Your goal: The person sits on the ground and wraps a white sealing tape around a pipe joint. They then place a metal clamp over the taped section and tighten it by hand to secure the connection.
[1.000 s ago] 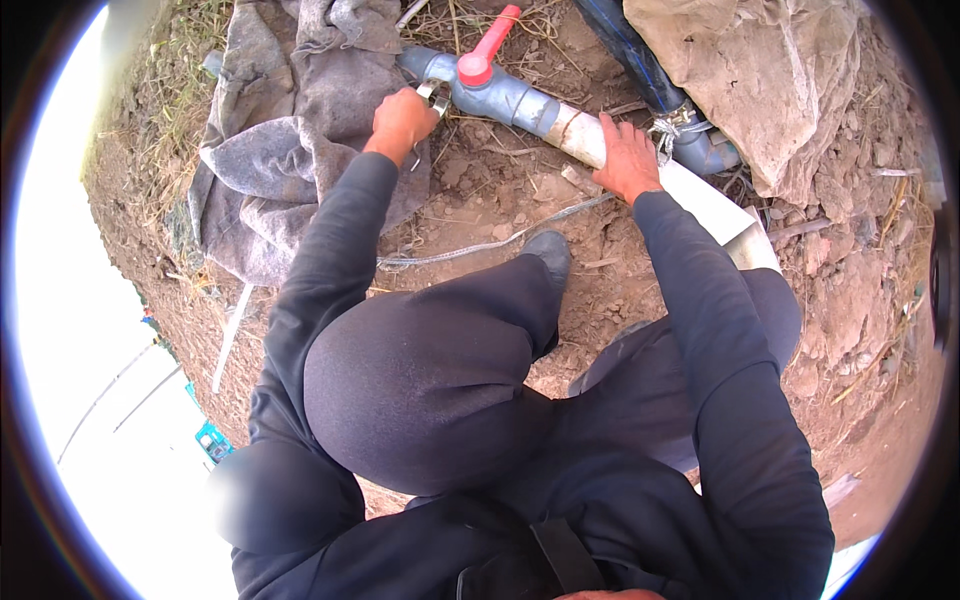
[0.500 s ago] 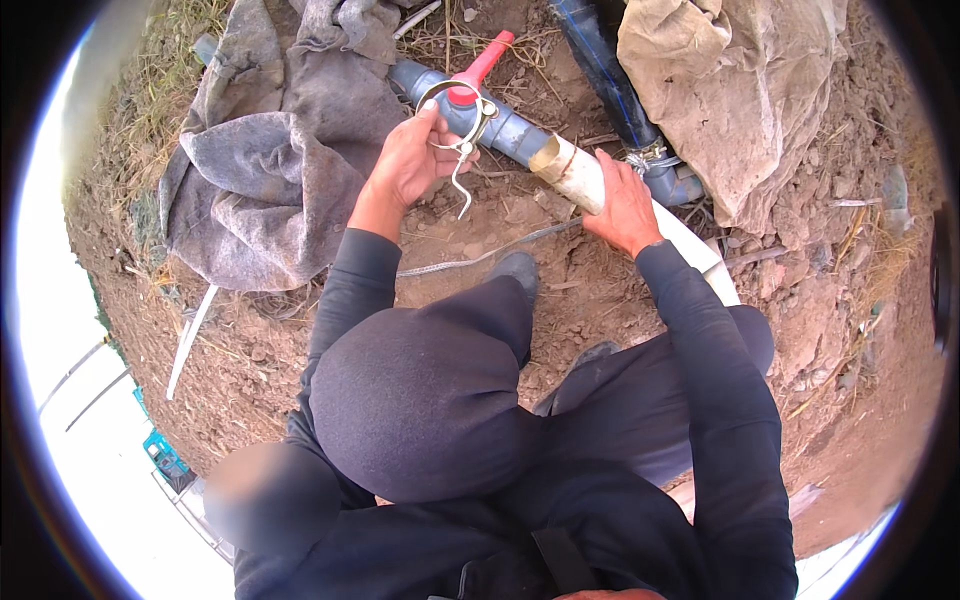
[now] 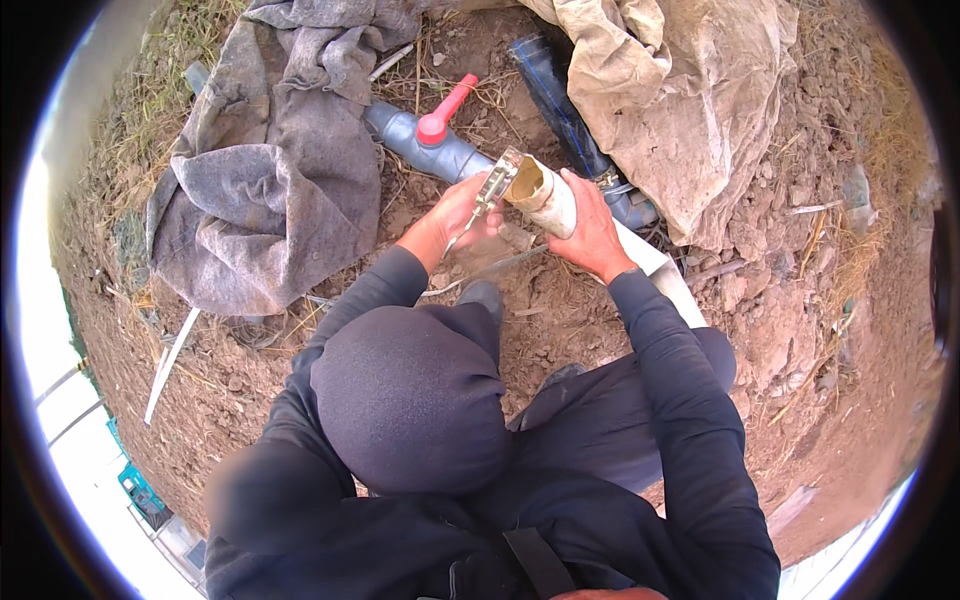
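My left hand (image 3: 458, 212) grips a metal hose clamp (image 3: 495, 182), held edge-on at the mouth of a white flexible hose (image 3: 550, 208). My right hand (image 3: 594, 228) is wrapped round that hose just behind its open, brown-stained end. Whether the clamp's band encircles the hose, I cannot tell. Just beyond lies a grey plastic pipe (image 3: 408, 134) fitted with a red valve handle (image 3: 447, 108). The pipe's near end is partly hidden behind my left hand and the clamp. From my right hand the hose runs down toward my right knee.
A crumpled grey cloth (image 3: 265, 200) lies on the left, over part of the pipe. At the far right, a beige sheet (image 3: 690, 90) covers soil beside a black blue-striped hose (image 3: 558, 105) clamped to a grey fitting (image 3: 632, 207). A white strip (image 3: 170, 365) rests on the dirt.
The clamp has moved from near the valve handle to the hose mouth, with my left hand nearing my right. The hose end has turned, and its opening now shows. The whole view has shifted slightly.
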Demonstrator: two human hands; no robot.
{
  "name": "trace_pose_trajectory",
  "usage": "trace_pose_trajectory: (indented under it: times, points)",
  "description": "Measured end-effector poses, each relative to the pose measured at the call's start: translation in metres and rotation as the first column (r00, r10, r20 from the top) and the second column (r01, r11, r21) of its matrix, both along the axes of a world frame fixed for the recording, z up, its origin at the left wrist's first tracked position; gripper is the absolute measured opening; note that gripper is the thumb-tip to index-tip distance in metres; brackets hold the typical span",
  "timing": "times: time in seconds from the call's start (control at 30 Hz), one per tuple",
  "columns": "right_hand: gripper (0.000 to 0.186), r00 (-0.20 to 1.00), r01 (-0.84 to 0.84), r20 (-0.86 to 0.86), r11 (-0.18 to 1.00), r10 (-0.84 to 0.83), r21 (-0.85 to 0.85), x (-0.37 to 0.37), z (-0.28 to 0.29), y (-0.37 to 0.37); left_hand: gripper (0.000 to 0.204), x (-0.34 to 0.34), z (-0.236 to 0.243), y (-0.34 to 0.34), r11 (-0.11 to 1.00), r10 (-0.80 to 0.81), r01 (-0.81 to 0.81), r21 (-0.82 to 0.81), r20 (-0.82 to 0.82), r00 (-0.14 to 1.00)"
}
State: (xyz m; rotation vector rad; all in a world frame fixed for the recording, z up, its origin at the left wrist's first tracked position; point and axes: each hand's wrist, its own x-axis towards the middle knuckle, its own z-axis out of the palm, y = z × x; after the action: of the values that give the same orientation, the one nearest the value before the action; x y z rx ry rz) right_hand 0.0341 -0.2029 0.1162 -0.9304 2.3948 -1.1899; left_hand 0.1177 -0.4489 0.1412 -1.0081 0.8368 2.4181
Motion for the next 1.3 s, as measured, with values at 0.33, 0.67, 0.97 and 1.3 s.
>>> trace_pose_trajectory:
  times: [0.33,0.67,0.97,1.3]
  points:
    - [0.103,0.994,-0.088,-0.062,0.995,0.09,0.037,-0.003,-0.002,0.001,0.049,-0.006,0.009,0.004,0.987,-0.09,0.086,-0.135,-0.02,0.996]
    - [0.108,0.996,-0.081,-0.035,0.995,0.084,0.063,-0.003,0.012,-0.01,0.046,-0.003,0.013,-0.003,0.99,-0.03,0.028,-0.136,-0.019,0.999]
    - [0.11,0.994,-0.074,0.09,0.985,0.06,0.154,-0.004,0.02,-0.016,0.042,-0.009,0.02,0.001,0.931,-0.168,0.152,-0.331,-0.02,0.986]
    - [0.111,0.97,-0.087,0.24,0.975,0.036,0.205,-0.011,0.033,-0.016,0.044,-0.013,0.025,0.006,0.906,-0.253,0.207,-0.369,-0.081,0.964]
